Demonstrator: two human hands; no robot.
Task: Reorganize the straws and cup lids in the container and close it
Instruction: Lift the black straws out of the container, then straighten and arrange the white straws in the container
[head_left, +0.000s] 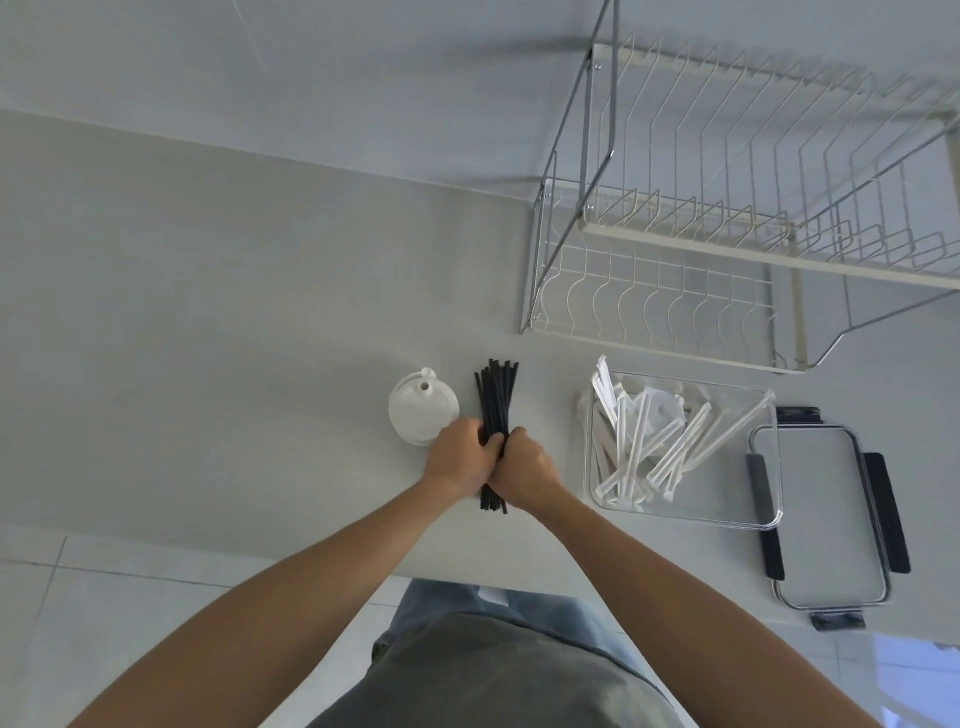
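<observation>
Both grips closed on one bundle: left hand (457, 457) and right hand (524, 467) wrapped round black straws (496, 400), mid-length, bundle low over desk (208, 312). White cup lids (423, 405) stacked just left of hands. Clear container (680, 512) to right, holding wrapped white straws (670, 447) in disorder. Container lid (821, 514) off, lying beside container. Risk: upper straw ends fanned; loose hold could let strands slide out and scatter. Crossed white straws likely to obstruct closing.

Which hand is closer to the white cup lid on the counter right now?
Left. The left hand grips the black straws right beside the cup lid. The right hand grips them on the far side of the bundle.
</observation>
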